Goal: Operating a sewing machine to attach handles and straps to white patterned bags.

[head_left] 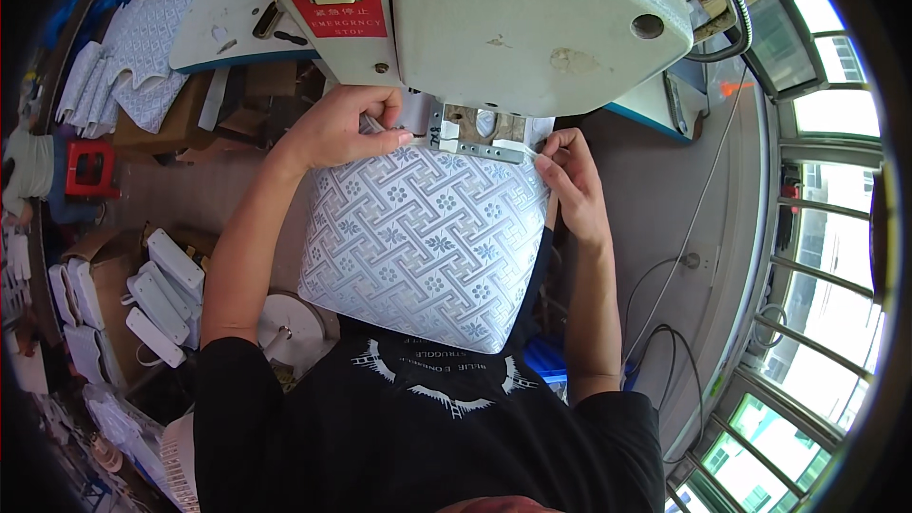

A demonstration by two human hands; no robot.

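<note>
The patterned panel (432, 242), pale grey-blue with slanted bands and small flower motifs, lies at the front of the sewing machine (541, 28), between the person's hands. Its far edge runs left to right along the slotted metal plate (489, 150) under the machine head; its near corner points back toward the black shirt (456, 427), a little right of the middle. Its near edge slopes from the left corner down to that corner. The far part is hidden, so I cannot tell which way its long axis runs.

The left hand (356, 128) is at the panel's far left corner, thumb and curled fingers pinched together on the edge, just beside the plate. The right hand (573, 180) is at the far right corner, thumb and forefinger clamped on the edge there.

On the machine's left front is a red-faced box (337, 2) with a cream button. The white worktop (214, 24) shows on both sides of the machine, with a blue front edge; dark tools (290, 37) lie near that edge on the left part. Farther left are more patterned pieces (152, 43), a red stool (91, 169) and white slabs (161, 299) beside a cardboard box. Windows (817, 261) line the right.
</note>
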